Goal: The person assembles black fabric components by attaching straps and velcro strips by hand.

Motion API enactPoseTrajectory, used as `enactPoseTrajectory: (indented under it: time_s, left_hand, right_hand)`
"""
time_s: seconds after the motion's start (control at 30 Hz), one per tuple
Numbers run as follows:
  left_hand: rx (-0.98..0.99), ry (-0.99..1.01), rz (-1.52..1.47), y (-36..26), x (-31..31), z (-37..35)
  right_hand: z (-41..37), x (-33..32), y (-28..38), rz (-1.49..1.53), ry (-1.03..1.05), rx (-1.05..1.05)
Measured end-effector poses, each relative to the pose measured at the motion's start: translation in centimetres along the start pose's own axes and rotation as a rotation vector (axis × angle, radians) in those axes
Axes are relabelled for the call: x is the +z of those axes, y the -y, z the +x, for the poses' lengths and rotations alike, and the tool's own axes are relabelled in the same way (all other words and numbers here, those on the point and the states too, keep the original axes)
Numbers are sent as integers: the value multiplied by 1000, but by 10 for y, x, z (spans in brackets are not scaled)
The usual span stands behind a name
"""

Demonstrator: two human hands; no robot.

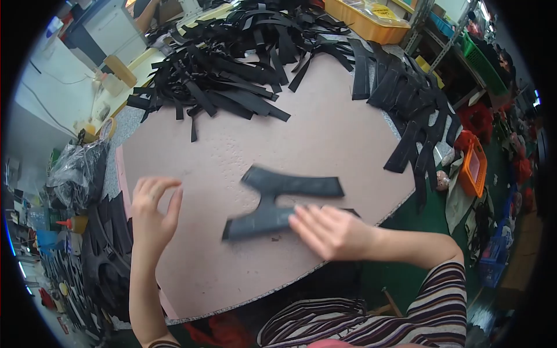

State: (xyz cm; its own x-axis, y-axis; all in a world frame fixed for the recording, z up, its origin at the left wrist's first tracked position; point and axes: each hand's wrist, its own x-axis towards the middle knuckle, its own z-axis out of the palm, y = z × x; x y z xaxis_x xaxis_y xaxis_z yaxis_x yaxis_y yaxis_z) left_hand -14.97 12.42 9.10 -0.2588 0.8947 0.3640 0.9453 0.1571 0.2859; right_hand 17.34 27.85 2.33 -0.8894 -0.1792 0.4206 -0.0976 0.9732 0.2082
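Observation:
A dark H-shaped piece of flat material [268,200] lies over the pinkish board [203,278], slightly blurred. My right hand [333,232] is on the lower right arm of this piece, fingers together and thumb side hidden against it. That arm's end sticks out a little past my fingers. To the left, my left hand [155,203] is raised above the board with nothing in it. Its fingers are bent and its thumb stands apart from them.
A heap of black strips [220,75] covers the table's far side. More dark pieces [400,87] overlap along the right edge, and others [107,249] at the left. A yellow bin [371,23] stands at the back; an orange basket [474,168] is at right.

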Motion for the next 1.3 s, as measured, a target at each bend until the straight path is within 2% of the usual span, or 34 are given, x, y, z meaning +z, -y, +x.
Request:
enactPoseTrajectory:
  time_s: [0.07, 0.13, 0.2, 0.3, 0.43, 0.53, 0.6, 0.67, 0.73, 0.8, 0.87, 0.93, 0.97, 1.0, 1.07, 1.1, 1.2, 1.3]
  left_hand:
    - [141, -67, 40, 25, 33, 53]
    - [271, -213, 175, 55, 66, 110]
    - [238, -276, 329, 80, 92, 153]
    - [198, -297, 367, 106, 112, 182]
    - [153, -367, 117, 135, 126, 195]
    - [-204, -426, -252, 104, 89, 174]
    - [-50, -548, -887, 76, 61, 156]
    - [31, -243, -1103, 52, 29, 119]
    - [-208, 459, -1238, 9, -20, 77]
    - [21, 803, -722, -47, -26, 52]
    - [74, 913, -759, -74, -16, 22]
    - [74, 870, -799, -81, -3, -3]
    - [-101, 961, -818, -83, -3, -11]
    - [-123, 919, -862, -82, -4, -20]
    - [-193, 843, -914, -76, -10, -38]
    - [-240, 810, -927, -73, -13, -47]
    - [-108, 781, -780, -67, -16, -65]
    - [-180, 765, -820, -77, -10, -73]
  right_hand:
    - [8, 8, 30, 95, -8, -146]
    - [19, 14, 41, 153, -41, -190]
    - [25, 19, 45, 239, -87, -222]
    - [23, 19, 41, 406, -51, -158]
    - [26, 14, 26, 664, -74, -22]
    - [35, 5, 10, 739, -166, 129]
    - [38, 0, -3, 748, -245, 251]
    - [42, -13, -21, 916, -264, 498]
    - [50, -22, -35, 1358, -337, 856]
    - [64, -21, -39, 1656, -309, 819]
    - [66, -21, -32, 1571, -29, 593]
    - [66, -17, -22, 1369, 202, 267]
    - [63, -13, -10, 1452, 265, 332]
    - [60, -19, -2, 1471, 385, 478]
    - [55, -34, -5, 1519, 543, 493]
    - [49, -37, -3, 1495, 515, 510]
    - [41, -37, 5, 1490, 449, 564]
    - [49, -25, 20, 1603, 393, 594]
